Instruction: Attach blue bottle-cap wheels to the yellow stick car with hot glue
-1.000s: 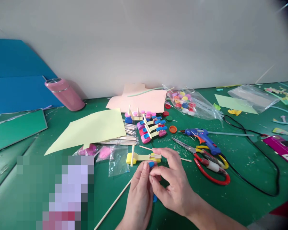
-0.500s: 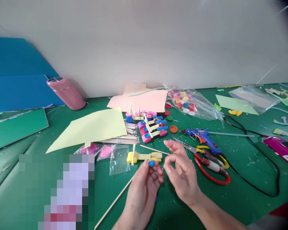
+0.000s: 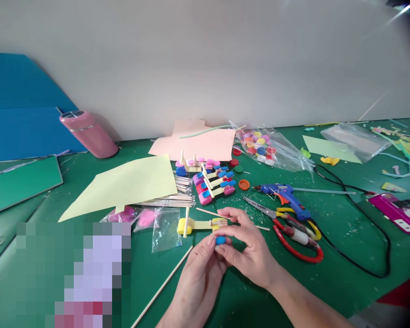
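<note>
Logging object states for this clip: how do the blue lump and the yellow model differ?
The blue lump is small and oval; the yellow model is longer, with pale sticks. Left hand and right hand pinch the blue lump; the yellow model lies on the green table.

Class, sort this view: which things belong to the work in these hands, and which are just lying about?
Belonging:
- Small blue oval clay-like piece, between left hand and right hand
- Probably the yellow-ended wooden-stick model

Seemingly lying about:
- Pink cylindrical flask
- Pale yellow paper sheet
</note>
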`<control>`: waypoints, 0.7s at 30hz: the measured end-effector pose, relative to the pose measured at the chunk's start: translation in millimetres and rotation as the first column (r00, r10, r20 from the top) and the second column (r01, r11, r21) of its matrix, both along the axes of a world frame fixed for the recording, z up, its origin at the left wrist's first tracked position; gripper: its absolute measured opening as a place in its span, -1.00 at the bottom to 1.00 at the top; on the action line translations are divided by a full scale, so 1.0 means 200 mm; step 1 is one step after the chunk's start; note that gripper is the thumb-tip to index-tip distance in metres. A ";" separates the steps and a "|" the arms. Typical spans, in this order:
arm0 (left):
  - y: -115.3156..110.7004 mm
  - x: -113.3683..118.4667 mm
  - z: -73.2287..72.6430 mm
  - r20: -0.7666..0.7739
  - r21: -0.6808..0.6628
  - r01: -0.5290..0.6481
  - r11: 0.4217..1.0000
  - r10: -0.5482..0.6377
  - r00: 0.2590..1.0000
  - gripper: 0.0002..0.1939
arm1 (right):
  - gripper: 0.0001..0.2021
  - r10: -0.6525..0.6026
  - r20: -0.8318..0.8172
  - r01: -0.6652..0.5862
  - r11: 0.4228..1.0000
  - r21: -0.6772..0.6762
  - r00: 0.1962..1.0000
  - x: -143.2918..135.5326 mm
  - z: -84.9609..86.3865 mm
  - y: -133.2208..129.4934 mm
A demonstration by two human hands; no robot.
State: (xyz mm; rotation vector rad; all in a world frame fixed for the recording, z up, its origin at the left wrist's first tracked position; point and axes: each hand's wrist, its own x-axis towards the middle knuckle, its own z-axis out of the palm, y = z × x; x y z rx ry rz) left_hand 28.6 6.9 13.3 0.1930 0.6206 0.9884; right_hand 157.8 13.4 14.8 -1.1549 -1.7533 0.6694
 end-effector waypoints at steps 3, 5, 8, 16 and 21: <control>0.01 0.00 0.00 -0.029 0.008 0.013 1.000 -0.012 0.999 -0.75 | -0.85 -0.020 -0.009 0.021 0.999 0.040 1.000 0.01 -0.01 0.00; 0.01 0.00 0.00 -0.113 0.076 0.021 0.997 -0.012 0.994 -0.76 | -0.85 -0.020 0.010 0.019 0.998 0.064 1.000 0.01 -0.01 0.01; 0.00 -0.01 0.01 -0.273 0.168 0.031 0.985 0.017 0.962 -0.86 | -0.82 -0.011 0.056 0.005 0.994 0.109 0.998 0.01 -0.01 0.01; 0.00 0.00 0.01 -0.410 0.203 0.026 0.979 0.060 0.910 -0.95 | -0.79 -0.015 0.128 -0.009 0.983 0.184 0.992 0.01 -0.03 0.01; 0.00 0.00 0.01 -0.460 0.194 -0.037 0.980 0.124 0.879 -0.94 | -0.68 0.000 0.099 -0.015 0.988 0.152 0.995 0.01 -0.04 0.02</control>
